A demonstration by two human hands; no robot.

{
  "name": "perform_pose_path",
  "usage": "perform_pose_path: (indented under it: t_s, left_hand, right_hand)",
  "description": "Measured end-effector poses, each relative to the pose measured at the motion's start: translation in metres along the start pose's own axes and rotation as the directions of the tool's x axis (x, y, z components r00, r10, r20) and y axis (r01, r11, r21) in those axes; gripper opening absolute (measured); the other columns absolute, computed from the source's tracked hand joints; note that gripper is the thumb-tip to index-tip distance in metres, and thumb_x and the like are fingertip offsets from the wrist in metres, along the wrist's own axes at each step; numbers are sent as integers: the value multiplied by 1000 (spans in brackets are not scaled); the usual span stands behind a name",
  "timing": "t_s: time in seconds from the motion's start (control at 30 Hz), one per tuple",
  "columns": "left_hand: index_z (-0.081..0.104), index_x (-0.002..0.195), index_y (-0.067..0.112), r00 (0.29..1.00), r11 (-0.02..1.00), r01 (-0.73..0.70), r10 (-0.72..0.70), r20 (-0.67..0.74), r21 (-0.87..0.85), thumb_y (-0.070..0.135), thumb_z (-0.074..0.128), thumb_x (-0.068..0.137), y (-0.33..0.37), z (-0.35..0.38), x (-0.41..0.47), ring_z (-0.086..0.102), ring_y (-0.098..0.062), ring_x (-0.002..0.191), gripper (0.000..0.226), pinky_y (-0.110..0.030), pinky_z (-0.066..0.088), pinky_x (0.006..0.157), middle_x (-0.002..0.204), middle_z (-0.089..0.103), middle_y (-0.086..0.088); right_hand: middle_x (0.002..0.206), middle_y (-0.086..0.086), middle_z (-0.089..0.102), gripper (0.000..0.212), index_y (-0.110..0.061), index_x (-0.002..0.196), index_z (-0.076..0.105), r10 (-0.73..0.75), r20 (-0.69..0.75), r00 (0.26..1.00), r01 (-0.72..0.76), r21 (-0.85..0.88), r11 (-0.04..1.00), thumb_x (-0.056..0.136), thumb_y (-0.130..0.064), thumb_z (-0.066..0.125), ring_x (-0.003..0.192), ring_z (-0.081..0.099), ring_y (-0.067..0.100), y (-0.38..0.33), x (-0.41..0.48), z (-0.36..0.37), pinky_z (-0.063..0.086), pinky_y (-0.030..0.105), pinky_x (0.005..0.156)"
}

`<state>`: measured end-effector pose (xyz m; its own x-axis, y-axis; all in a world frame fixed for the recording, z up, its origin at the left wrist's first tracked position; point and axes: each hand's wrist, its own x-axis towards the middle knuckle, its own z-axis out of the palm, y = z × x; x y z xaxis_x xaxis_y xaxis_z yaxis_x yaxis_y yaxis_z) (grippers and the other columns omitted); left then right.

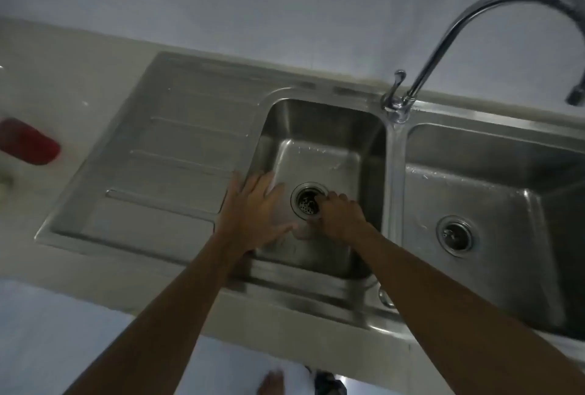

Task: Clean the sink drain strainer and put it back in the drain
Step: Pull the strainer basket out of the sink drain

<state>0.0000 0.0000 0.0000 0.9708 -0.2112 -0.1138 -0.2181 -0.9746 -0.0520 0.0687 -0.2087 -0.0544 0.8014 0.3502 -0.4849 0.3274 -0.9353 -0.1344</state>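
Steel sink (177, 141), two basins and a ribbed drainboard on the left, set in a pale counter (47, 78).

Left basin (316, 128) — wet floor, round drain (308, 202) at centre; the perforated strainer (306, 204) sits in the drain. Right hand (340, 217) is at the drain's right rim, fingers curled down onto the strainer's edge; whether they grip it cannot be told. Left hand (256, 214) is spread flat with fingers wide, over the basin's left wall beside the drain, holding nothing.

Right basin (474, 154) — water drops on the floor, its own drain with a strainer (456, 235) in it.

Tap (493, 24) — curved spout, based between the basins, swung over the right one.

Red object (28, 141) — on the counter at far left, blurred.
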Motion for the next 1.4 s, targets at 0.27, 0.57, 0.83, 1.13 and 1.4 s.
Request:
perform_pose_path:
  t_s: [0.27,0.57,0.83,1.13,1.4]
  left_hand:
    - [54,144,26,998,1000,5,-4,-70,14,91,33,84,-8,38,3,44,-29,143,90,-66,18,120,157,46,-10]
    - [48,148,26,992,1000,4,-1,-129,21,91,33,85,-7,43,4,34,-30,151,92,-67,14,121,165,32,-10]
    - [22,162,8,992,1000,26,-28,-119,-14,92,29,86,-8,43,7,6,-28,160,114,-54,12,128,173,9,-13]
    - [9,163,3,994,997,32,-38,-103,-64,93,25,85,-8,42,5,0,-31,160,120,-51,11,129,172,0,-17]
    - [8,164,7,1000,994,22,-24,-14,-104,95,17,83,1,20,1,-2,-27,160,120,-54,16,128,172,0,-13]
  right_hand:
    - [144,15,35,61,-28,140,51,95,118,988,-95,-2,995,90,-64,54,127,36,34,-4,46,28,38,45,99]
    - [142,15,35,51,-19,122,67,125,39,991,-125,13,992,87,-57,66,126,35,32,-8,44,40,40,43,100]
    - [157,9,30,45,-14,130,64,12,-128,992,-3,69,998,88,-29,72,136,34,31,-8,45,45,41,43,105]
    - [143,9,51,88,-15,149,33,140,-258,956,-94,183,979,79,-50,73,122,53,30,-14,33,30,46,45,98]
    - [143,4,52,87,-18,147,39,177,-386,905,-88,237,968,76,-59,69,129,49,28,1,-15,-36,42,45,106]
